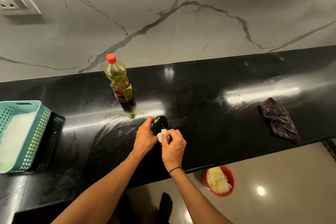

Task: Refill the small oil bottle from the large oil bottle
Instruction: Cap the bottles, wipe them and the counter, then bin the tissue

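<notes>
The small oil bottle (160, 123), dark, round and glossy, is stood on the polished black stone counter (200, 114) and is gripped around its side by the curled fingers of the left hand (145, 137). A small crumpled white tissue (162, 135) is pinched in the right hand (173, 146) and pressed against the near side of that bottle. The large oil bottle (120, 83), tall clear plastic filled with yellow oil, capped in red and wrapped in a dark label, is seen upright just behind and left of the small bottle. Far left of it, a teal perforated plastic basket (39, 132) is set. Well right of it, a crumpled plaid cloth (280, 123) is laid. Below the counter edge, to the right, a round red bowl (231, 174) holding pale scraps is placed on the shiny floor.
</notes>
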